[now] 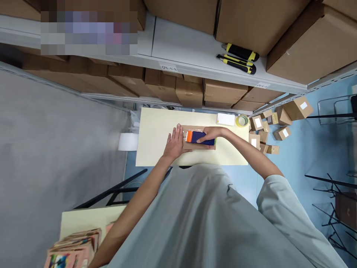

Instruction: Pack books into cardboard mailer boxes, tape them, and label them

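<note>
Towering across the top of the view stands the metal rack [181, 39], loaded with big brown cartons [248, 24] on its shelves. Below it, the person in a pale grey-green shirt [206, 216] leans in over a cream table [156, 137], both arms out in front! Off to the lower left, a second table [80, 219] carries a heap of pinkish printed papers [74, 247]. Over on the right, a scatter of small boxes [263, 130] sits on the blue floor.

Now to the middle of the cream table, and there is a flat piece of cardboard packaging [199, 146]. The left hand [175, 143] is spread wide at its left end, fingers straight, thumb along the near edge, grasping nothing. The right hand [210, 134] has a firm grip, thumb across a dark-blue and orange packet [195, 137], right over the cardboard; whether the packet rests on it or is held just above, one cannot tell. Near the table's far right corner, a white box [225, 119] lies just beside a roll of tape [241, 120]. And up on the shelf, black-and-yellow cutter knives [243, 52] lie side by side!
</note>
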Available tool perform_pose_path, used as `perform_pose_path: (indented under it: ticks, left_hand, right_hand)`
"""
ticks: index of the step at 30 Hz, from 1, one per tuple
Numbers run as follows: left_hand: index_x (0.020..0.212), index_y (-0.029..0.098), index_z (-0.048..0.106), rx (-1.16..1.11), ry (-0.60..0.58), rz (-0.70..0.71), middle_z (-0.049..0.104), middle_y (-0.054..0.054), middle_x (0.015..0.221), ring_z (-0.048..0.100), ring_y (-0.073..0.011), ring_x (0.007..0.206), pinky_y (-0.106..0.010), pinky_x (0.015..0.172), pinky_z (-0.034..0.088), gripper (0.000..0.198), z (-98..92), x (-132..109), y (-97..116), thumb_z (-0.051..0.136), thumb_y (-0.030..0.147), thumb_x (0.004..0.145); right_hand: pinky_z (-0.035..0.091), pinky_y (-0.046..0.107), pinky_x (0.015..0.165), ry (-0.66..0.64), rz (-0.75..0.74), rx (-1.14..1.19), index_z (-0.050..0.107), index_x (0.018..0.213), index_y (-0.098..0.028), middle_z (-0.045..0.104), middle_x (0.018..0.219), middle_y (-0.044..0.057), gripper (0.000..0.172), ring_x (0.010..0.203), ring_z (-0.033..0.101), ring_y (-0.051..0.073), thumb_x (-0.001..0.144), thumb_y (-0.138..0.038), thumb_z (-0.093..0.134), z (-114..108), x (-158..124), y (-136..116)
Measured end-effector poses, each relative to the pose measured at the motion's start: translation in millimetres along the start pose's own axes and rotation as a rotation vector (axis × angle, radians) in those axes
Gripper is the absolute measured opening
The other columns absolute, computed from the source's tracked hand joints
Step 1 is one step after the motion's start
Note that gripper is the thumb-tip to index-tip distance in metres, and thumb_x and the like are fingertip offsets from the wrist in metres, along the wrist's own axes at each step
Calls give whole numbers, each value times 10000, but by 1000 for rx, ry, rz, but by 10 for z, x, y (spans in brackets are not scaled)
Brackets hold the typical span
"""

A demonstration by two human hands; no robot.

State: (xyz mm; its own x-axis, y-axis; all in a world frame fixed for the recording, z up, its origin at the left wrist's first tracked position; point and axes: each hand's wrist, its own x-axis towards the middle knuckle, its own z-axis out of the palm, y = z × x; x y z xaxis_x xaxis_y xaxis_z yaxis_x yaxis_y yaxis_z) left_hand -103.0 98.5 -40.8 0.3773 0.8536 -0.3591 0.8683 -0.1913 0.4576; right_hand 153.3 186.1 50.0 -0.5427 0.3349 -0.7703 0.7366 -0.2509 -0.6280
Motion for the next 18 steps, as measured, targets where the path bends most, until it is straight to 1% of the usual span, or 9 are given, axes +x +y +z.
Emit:
perform_pose_path:
  ticks: [2, 5, 7, 9, 11, 13, 15, 18]
  left_hand:
    - [1765, 57, -26, 13, -23, -23, -6, -292, 1821, 54, -473, 1703, -643, 1344, 151, 1436, -6, 21, 4, 738, 813, 814]
    - [1761, 45, -38, 30, -51, -50, -29, -292, 1822, 71, -492, 1697, -647, 1338, 170, 1453, -16, 44, 9, 720, 839, 809]
    - [1756, 25, -33, 42, -63, -57, -32, -306, 1818, 103, -513, 1687, -647, 1334, 185, 1469, -25, 55, 10, 720, 848, 800]
    - [1752, 9, -22, 54, -68, -53, -31, -320, 1814, 125, -528, 1679, -641, 1330, 200, 1468, -30, 66, 10, 718, 847, 801]
    - [1748, -9, -12, 61, -69, -45, -33, -331, 1811, 121, -534, 1678, -630, 1330, 211, 1477, -31, 78, 9, 719, 851, 796]
    - [1740, -38, -7, 65, -63, -40, -41, -342, 1807, 101, -536, 1680, -618, 1334, 216, 1508, -27, 93, 9, 719, 870, 779]
    - [1729, -69, 0, 66, -55, -38, -47, -355, 1801, 87, -536, 1681, -606, 1341, 212, 1549, -24, 109, 15, 719, 896, 754]
    - [1723, -88, 18, 67, -53, -48, -46, -362, 1799, 111, -544, 1675, -602, 1346, 213, 1583, -30, 126, 35, 714, 927, 726]
  right_hand:
    - [490, 262, 639, 25, -27, -58, 691, 769, -176, 702, 689, 13, 564, 715, 669, 192, 657, -667, 943, -28, -14, 20]
    - [486, 267, 606, -9, -44, -69, 665, 730, -173, 659, 611, 7, 583, 641, 640, 177, 691, -694, 924, -80, -166, 154]
    - [508, 275, 595, -67, -27, 11, 676, 761, -169, 680, 599, 20, 609, 600, 646, 175, 714, -734, 900, -138, -360, 338]
    - [548, 294, 605, -135, 16, 126, 696, 816, -161, 733, 641, 56, 645, 591, 677, 186, 719, -769, 885, -223, -603, 580]
    - [583, 318, 621, -159, 57, 199, 705, 828, -155, 767, 676, 90, 670, 598, 709, 204, 705, -788, 889, -325, -854, 841]
    - [604, 335, 628, -153, 84, 235, 715, 825, -153, 781, 688, 109, 674, 608, 729, 220, 681, -782, 911, -421, -1070, 1077]
    - [613, 342, 628, -140, 95, 265, 729, 836, -152, 789, 697, 116, 669, 618, 740, 230, 657, -761, 939, -485, -1214, 1260]
    - [616, 339, 623, -129, 95, 282, 738, 834, -147, 800, 715, 124, 663, 623, 749, 231, 640, -742, 959, -506, -1269, 1411]
